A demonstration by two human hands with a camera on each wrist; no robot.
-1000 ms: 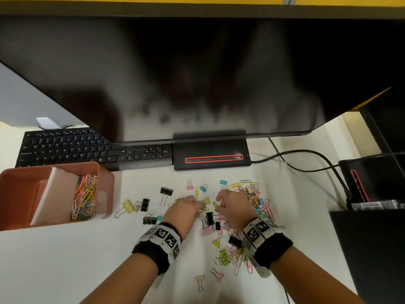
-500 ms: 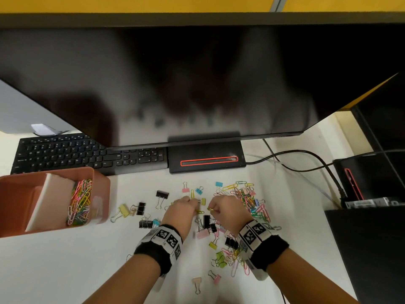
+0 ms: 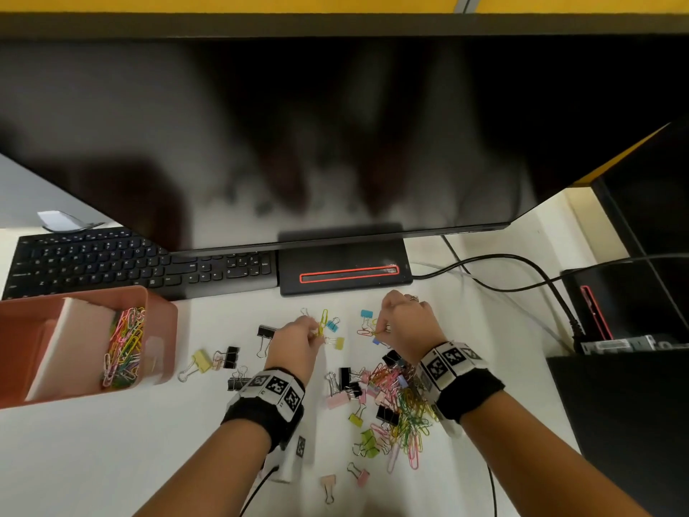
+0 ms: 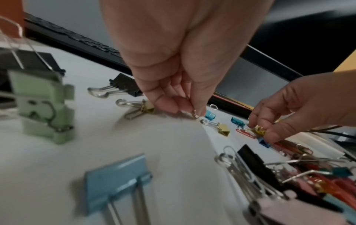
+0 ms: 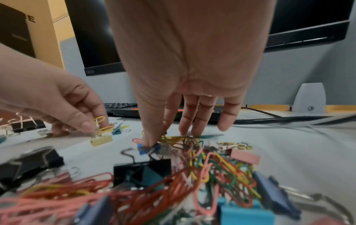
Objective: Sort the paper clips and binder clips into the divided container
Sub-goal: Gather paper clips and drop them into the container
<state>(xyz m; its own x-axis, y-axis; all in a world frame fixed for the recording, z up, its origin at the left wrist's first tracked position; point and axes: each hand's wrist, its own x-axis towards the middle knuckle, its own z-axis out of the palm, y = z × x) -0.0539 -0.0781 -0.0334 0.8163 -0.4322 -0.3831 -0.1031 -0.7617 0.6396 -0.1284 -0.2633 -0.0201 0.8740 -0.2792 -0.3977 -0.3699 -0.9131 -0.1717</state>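
The left hand (image 3: 298,343) pinches yellow paper clips (image 3: 323,322); the right hand (image 3: 406,326) (three fingers loose) pinches a yellow clip (image 4: 259,132) above the pile.

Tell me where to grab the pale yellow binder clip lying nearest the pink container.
Probably by its wire handles, coming from above on the container side: they stick out from the pale yellow binder clip toward bare desk, while a black binder clip crowds its other side.
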